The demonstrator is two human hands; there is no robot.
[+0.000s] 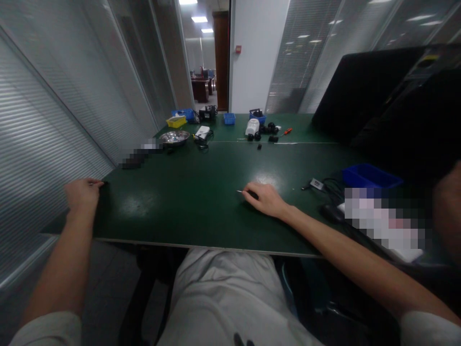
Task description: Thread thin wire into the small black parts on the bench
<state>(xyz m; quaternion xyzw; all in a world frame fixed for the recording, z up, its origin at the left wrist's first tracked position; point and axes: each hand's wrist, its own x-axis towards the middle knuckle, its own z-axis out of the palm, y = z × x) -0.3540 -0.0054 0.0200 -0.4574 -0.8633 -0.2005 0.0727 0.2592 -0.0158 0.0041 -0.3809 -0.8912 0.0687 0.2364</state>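
Observation:
My left hand (82,194) is over the far left of the green table (180,192), its fingers pinched together. A small dark piece (105,183) shows at those fingertips, too small to name. On the middle of the tabletop rests my right hand (265,199), closed with thumb and forefinger together. Out of that pinch, toward the left, sticks a thin silvery piece (239,191); the rest of it is hidden in the fingers. The two hands are wide apart.
Along the back stand a metal bowl (175,138), a yellow tray (176,122), a small blue basket (229,118), a white device (252,127) and an orange-handled screwdriver (287,131). At right are a blue bin (370,176), cables and a large black object (389,91).

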